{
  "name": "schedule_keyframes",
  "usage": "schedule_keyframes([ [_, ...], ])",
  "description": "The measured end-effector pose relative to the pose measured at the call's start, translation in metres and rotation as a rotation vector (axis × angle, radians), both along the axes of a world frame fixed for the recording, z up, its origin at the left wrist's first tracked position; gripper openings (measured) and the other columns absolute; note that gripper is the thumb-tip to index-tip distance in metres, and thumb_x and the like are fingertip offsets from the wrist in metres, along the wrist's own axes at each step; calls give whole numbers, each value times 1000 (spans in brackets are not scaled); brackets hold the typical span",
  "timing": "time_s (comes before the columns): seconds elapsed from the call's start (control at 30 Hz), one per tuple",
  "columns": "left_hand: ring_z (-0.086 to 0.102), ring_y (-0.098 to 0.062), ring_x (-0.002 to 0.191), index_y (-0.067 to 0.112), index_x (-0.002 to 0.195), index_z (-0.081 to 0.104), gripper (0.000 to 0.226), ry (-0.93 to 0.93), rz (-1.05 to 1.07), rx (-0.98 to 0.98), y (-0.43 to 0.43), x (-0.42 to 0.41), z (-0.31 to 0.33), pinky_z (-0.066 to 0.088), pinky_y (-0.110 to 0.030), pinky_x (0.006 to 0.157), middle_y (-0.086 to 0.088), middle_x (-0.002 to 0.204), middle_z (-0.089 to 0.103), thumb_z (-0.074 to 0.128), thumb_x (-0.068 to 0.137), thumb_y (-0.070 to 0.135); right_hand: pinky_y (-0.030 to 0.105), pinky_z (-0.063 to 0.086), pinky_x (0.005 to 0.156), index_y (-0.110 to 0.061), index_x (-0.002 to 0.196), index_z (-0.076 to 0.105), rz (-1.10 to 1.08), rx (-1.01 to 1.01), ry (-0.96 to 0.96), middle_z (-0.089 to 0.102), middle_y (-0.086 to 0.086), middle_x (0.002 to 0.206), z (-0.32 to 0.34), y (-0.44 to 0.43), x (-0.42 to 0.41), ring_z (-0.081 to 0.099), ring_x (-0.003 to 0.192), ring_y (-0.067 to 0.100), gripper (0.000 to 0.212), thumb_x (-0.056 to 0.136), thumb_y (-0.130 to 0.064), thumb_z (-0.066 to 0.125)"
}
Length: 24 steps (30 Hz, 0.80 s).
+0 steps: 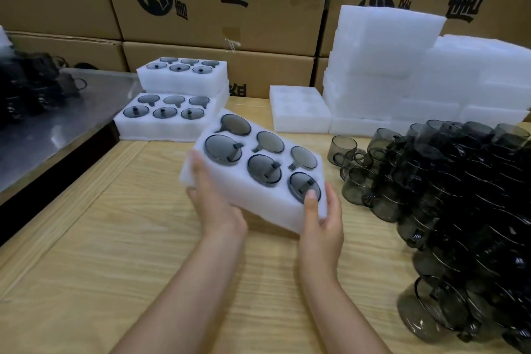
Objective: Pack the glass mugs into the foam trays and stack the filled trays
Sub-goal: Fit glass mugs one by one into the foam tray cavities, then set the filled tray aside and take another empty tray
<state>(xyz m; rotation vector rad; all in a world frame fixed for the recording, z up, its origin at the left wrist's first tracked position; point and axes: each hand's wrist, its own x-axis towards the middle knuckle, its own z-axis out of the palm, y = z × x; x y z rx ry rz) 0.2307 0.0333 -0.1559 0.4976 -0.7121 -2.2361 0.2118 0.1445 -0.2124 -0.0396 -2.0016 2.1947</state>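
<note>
Fingers of the left hand [215,204] and right hand [321,227] curl round the near edge of the foam tray [273,214], holding it tilted above the table [138,244]. Six mugs [264,168] fill its pockets; more filled trays [161,130] sit behind, apparently stacked.

site: packing warehouse | behind wooden table [115,238]: wall of printed cardboard cartons [218,0] | on table: stacked foam trays [184,84], heaped glass mugs [459,181]

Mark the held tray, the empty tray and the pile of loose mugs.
held tray [270,207]: head view, bare foam at its near edge.
empty tray [300,120]: head view, its front wall.
pile of loose mugs [459,181]: head view, middle of the heap.
</note>
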Motion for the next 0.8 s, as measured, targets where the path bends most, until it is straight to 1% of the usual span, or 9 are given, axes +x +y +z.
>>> schedule_keyframes([
  [0.1, 70, -18, 96, 18, 117, 42, 60, -229, 14, 32, 22, -11, -11, 57, -42, 84, -3, 113, 68, 81, 72, 16, 38, 42, 102, -39, 134, 44, -12, 89, 16, 55, -11, 132, -2, 6, -3, 51, 121, 9, 49, 87, -49, 56],
  [0.2, 69, -20, 96, 13, 123, 52, 53, -226, 71, 50, 3, -23, -5, 56, -42, 85, -6, 113, 69, 74, 77, 4, 16, 40, 96, -44, 134, 36, 99, 120, 140, 43, -17, 138, 2, 1, 5, 45, 118, -10, 52, 87, -54, 53],
  [0.27, 69, -21, 98, 13, 124, 57, 50, -191, 117, 23, -22, -30, 5, 57, -43, 85, -6, 113, 70, 71, 77, 2, 11, 36, 95, -44, 135, 28, 164, 173, 224, 35, -22, 139, 4, -4, 13, 42, 119, -8, 56, 85, -59, 47],
  [0.33, 70, -23, 98, 14, 127, 55, 55, -185, 137, 23, -55, -39, 15, 58, -47, 79, -6, 113, 70, 70, 76, 3, 18, 32, 101, -42, 135, 26, 196, 260, 288, 35, -21, 138, 2, -6, 15, 39, 123, 3, 57, 82, -60, 39],
  [0.43, 71, -25, 92, 19, 133, 43, 67, -198, 135, 41, -112, -54, 35, 58, -49, 71, -8, 117, 67, 71, 73, 11, 23, 33, 102, -39, 135, 25, 293, 321, 306, 49, -16, 124, 2, -5, 13, 43, 119, 2, 59, 81, -61, 36],
  [0.53, 71, -23, 86, 24, 128, 35, 73, -276, 251, 92, -157, -69, 48, 58, -52, 67, -6, 116, 63, 75, 68, 20, 19, 38, 94, -38, 138, 26, 373, 368, 301, 58, -18, 110, 2, -6, 13, 52, 110, 4, 64, 81, -60, 41],
  [0.63, 68, -20, 83, 27, 119, 41, 70, -356, 320, 109, -190, -82, 52, 59, -45, 69, 1, 109, 61, 78, 60, 29, 9, 39, 82, -39, 136, 29, 368, 397, 299, 62, -15, 99, 0, -7, 12, 57, 101, 5, 61, 80, -50, 50],
  [0.73, 68, -16, 85, 29, 118, 48, 69, -376, 325, 94, -215, -95, 53, 58, -37, 76, 5, 107, 62, 76, 55, 36, 9, 42, 70, -39, 135, 30, 358, 436, 294, 64, -14, 83, -2, -9, 10, 61, 82, 4, 69, 71, -60, 46],
  [0.8, 69, -16, 85, 30, 121, 53, 71, -384, 317, 91, -228, -105, 51, 59, -37, 74, 6, 109, 64, 76, 55, 38, 8, 42, 65, -49, 132, 33, 351, 467, 270, 63, -14, 76, -3, -12, 10, 59, 71, 2, 69, 65, -62, 42],
])
